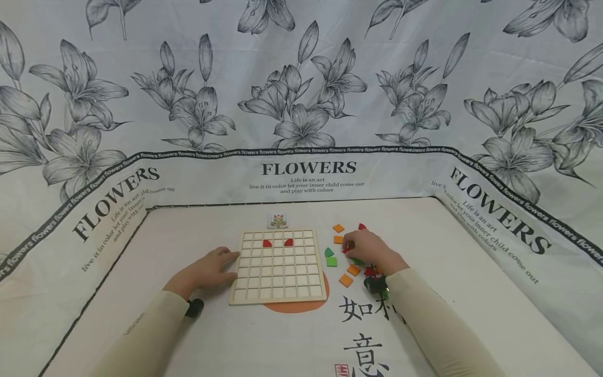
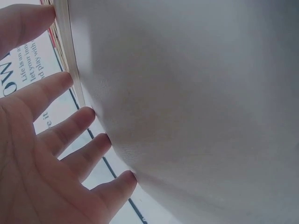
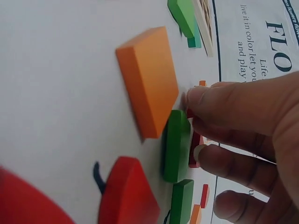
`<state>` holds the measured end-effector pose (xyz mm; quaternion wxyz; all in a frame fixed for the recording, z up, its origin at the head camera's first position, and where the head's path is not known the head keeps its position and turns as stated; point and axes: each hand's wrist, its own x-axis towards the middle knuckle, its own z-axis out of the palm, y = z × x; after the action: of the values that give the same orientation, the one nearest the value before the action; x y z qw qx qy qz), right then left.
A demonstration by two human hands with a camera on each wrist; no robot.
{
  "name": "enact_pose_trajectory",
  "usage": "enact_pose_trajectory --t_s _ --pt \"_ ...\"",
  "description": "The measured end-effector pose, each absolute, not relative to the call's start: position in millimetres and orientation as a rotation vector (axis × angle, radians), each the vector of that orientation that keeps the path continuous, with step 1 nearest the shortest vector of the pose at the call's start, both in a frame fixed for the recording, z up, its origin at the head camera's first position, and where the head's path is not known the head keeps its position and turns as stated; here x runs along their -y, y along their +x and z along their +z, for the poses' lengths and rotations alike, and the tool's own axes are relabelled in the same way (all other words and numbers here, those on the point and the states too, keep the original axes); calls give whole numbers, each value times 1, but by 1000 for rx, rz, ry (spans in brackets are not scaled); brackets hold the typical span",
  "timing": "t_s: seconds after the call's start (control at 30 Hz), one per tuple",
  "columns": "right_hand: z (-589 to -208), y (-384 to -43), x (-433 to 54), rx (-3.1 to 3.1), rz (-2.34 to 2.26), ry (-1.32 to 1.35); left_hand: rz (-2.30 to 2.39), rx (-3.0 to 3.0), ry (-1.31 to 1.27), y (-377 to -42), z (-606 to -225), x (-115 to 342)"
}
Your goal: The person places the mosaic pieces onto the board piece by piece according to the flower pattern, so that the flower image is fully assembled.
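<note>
A pale wooden grid board (image 1: 278, 280) lies in the middle of the head view. One red quarter-round piece (image 1: 267, 244) and a second red piece (image 1: 289, 242) sit in its upper cells. My left hand (image 1: 209, 271) rests at the board's left edge, fingers spread, thumb and fingertip against the rim (image 2: 70, 51). Right of the board, my right hand (image 1: 369, 248) reaches down among loose pieces. Its thumb and index finger pinch a small red piece (image 3: 189, 113), mostly hidden by the fingertips. Close by lie a green piece (image 3: 176, 147) and an orange block (image 3: 149, 81).
A small patterned card (image 1: 277, 220) lies behind the board. Orange squares (image 1: 346, 281), a light green square (image 1: 332, 262) and a green rounded piece (image 1: 328, 252) lie between board and right hand. Other red pieces (image 1: 370, 272) are near the right wrist. Printed cloth walls (image 1: 308, 175) surround the table.
</note>
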<state>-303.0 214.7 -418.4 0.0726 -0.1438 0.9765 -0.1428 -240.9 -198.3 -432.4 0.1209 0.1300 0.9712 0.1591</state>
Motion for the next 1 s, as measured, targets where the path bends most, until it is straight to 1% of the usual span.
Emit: enact_pose_trajectory --t_s 0.3,0.53,0.8,1.0 --pt "-418 -304 -213 -2926 -554 -458 450 -2833 345 -241 -433 196" --pt "-415 -306 -206 -2881 -699 -407 456 -2823 330 -242 -433 196" --pt "-413 -303 -196 -2882 -778 -536 460 -2824 345 -242 -433 196" --pt "-416 -302 -187 -2883 -843 -528 458 -2826 336 -244 -436 196"
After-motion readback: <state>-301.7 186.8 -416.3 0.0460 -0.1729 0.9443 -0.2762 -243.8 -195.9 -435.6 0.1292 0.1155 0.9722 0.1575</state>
